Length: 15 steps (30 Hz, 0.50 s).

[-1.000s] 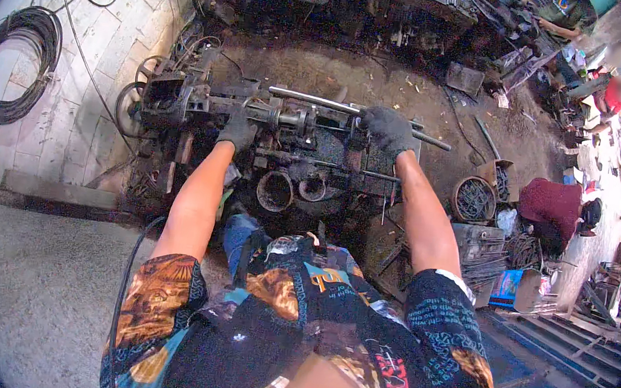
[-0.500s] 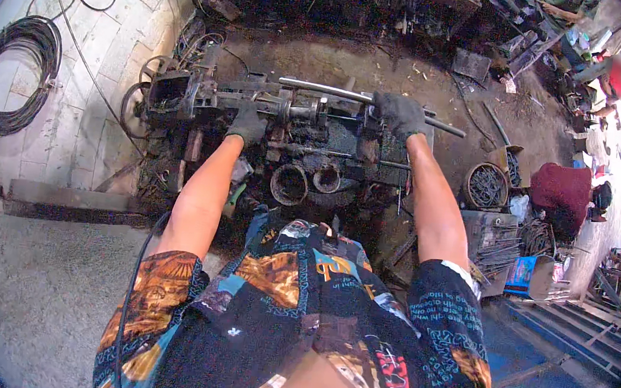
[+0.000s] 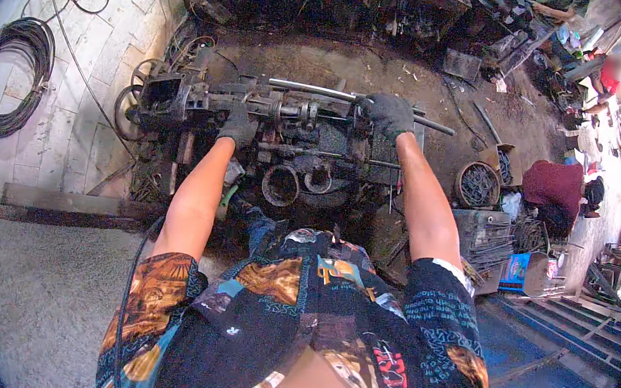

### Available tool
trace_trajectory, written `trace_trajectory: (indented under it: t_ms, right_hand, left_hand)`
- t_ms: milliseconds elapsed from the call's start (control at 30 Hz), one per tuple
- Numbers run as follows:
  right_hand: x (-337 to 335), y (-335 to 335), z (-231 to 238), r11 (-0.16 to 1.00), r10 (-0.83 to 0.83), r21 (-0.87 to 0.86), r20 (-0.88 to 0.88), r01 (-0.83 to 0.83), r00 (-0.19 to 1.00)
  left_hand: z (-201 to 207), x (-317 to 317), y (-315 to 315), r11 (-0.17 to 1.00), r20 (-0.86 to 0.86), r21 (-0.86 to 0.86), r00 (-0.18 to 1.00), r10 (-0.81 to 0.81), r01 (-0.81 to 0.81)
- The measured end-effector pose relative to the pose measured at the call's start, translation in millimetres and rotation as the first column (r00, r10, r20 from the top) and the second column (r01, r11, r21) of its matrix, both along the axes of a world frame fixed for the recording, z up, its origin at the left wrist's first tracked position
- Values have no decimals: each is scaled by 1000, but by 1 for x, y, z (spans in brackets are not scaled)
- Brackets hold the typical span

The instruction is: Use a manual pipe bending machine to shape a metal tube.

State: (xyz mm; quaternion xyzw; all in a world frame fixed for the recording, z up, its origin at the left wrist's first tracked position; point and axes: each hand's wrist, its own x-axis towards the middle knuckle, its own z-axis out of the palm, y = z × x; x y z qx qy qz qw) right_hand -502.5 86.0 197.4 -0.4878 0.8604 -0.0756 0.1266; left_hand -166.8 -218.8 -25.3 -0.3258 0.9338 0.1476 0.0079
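My right hand [image 3: 389, 116], in a dark grey work glove, is closed around a long metal rod [image 3: 312, 89]. The rod lies crosswise over the far side of a greasy, lathe-like machine [image 3: 202, 99], and both its ends show past the glove. My left hand [image 3: 238, 125], gloved too, rests at the machine's near side, left of a round metal collar [image 3: 309, 113]. Its fingers look curled against the dark parts, and what they grip is hidden. Two short round tubes, a wider one [image 3: 280, 185] and a smaller one [image 3: 318, 179], sit nearer to me, below the machine's bars.
Left, a coil of black cable [image 3: 11, 77] lies on pale tiles beside a beam [image 3: 77, 202]. To the right are a round bin of metal pieces [image 3: 478, 185], bundled rods [image 3: 487, 235] and a dark red cloth-covered shape [image 3: 553, 185]. Dark scrap is heaped at the far side.
The whole view has shifted slightly, with everything a little farther left. Both hands and the rod keep about the same places on the machine.
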Motion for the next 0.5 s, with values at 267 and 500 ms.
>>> trace_trajectory:
  t_ms: [267, 500]
  right_hand:
    - [-6, -7, -19, 999, -28, 33, 0, 28, 1000]
    - [-12, -10, -33, 992, 103, 81, -149, -92, 983]
  left_hand:
    - [55, -2, 24, 976, 121, 170, 986, 115, -135]
    - [67, -3, 32, 959, 91, 230, 985, 146, -163]
